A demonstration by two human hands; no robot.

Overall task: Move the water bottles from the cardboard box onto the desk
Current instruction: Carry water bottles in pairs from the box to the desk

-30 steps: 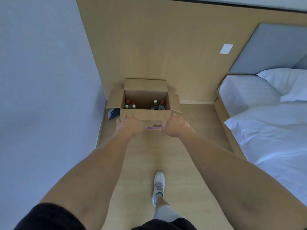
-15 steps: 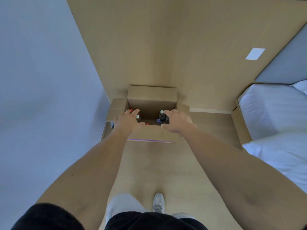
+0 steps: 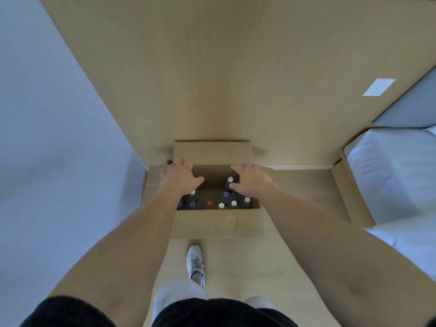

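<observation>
- Both hands reach over the open cardboard box on the floor; the first pick, none lifted yet.
- Water bottles stand upright inside, caps up, mostly near side.
- Left hand: fingers spread, holding nothing, over the left bottles.
- Right hand: fingers loosely bent, empty, thumb beside the green-capped bottle.
- Next: lower, close on bottle necks. Desk not in view.

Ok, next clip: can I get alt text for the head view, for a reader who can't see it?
Seen from above, a person's left hand and right hand reach with spread fingers over an open cardboard box on a wooden floor, holding nothing. Upright bottles with white, red, blue and green caps stand inside. A white-sheeted bed lies to the right.
</observation>
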